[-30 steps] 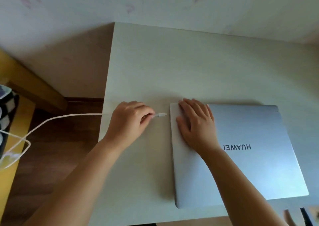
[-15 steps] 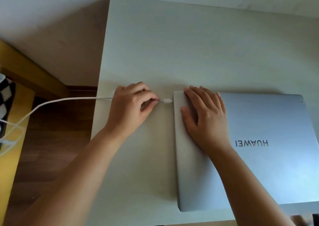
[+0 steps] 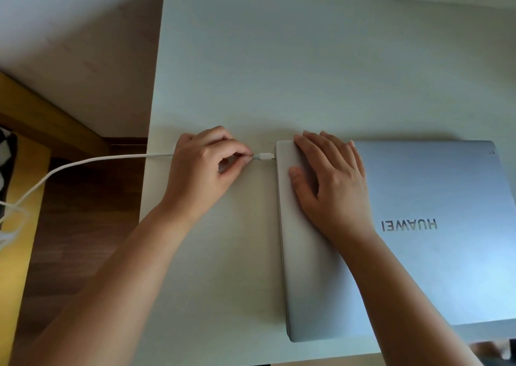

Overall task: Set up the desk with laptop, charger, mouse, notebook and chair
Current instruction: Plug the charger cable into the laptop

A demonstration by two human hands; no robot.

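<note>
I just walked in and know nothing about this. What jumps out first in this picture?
A closed silver laptop lies on the pale desk, its logo upside down to the viewer. The right hand presses flat on its lid near the left edge, while the left hand pinches the white charger cable, whose plug sits right at the laptop's side.
</note>
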